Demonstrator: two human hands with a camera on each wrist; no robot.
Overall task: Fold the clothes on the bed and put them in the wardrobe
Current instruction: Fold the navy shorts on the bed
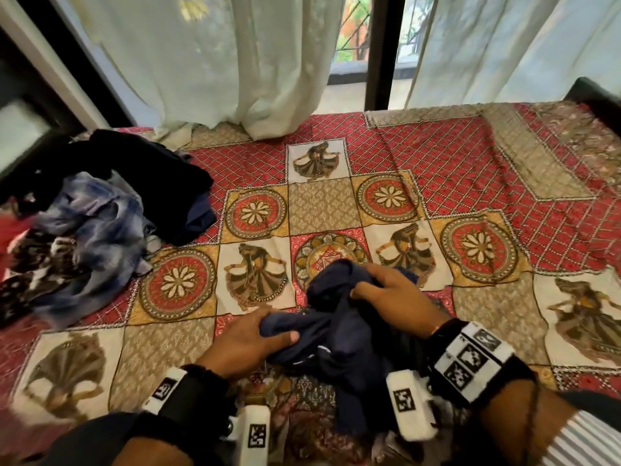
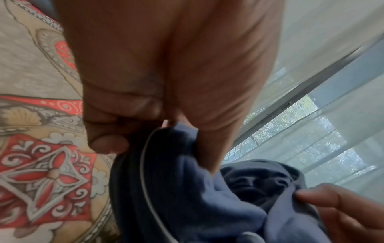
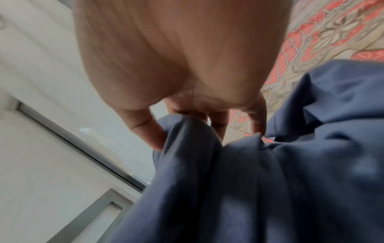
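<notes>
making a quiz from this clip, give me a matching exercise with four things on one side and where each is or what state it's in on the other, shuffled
Things:
1. navy garment
2. clothes pile
3. curtains
4. left hand

Places or states:
A. hanging at the window behind the bed
B. heaped unfolded on the bed's left side
C. bunched up, held by both hands
D. gripping cloth between thumb and fingers

Pairs: 1-C, 2-B, 3-A, 4-D

The right hand grips the garment's far part.
</notes>
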